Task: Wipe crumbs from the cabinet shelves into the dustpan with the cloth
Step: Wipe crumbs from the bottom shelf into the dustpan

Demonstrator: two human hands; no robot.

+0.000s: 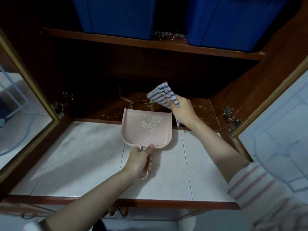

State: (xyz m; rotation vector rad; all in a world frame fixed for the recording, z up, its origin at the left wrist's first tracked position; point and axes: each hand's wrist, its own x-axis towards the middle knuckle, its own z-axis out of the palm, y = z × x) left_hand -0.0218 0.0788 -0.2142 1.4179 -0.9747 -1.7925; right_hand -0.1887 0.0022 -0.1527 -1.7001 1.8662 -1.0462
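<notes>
A pink dustpan (133, 130) rests on the white tiled counter with its open lip against the front edge of the lower cabinet shelf (200, 112). A small pile of pale crumbs (150, 124) lies inside it. My left hand (141, 158) grips the dustpan's handle. My right hand (181, 110) holds a blue-and-white striped cloth (162, 94) just above the lower shelf, right of the dustpan. Loose crumbs (133, 102) are scattered on the shelf behind the dustpan. More crumbs (168, 35) lie on the upper shelf between two bins.
Two blue plastic bins (116, 15) (233, 22) stand on the upper shelf (116, 39). Glass cabinet doors hang open at the left (25, 97) and right (275, 130), with metal hinges (232, 119) on the frame. The white tiled counter (83, 155) stretches toward me.
</notes>
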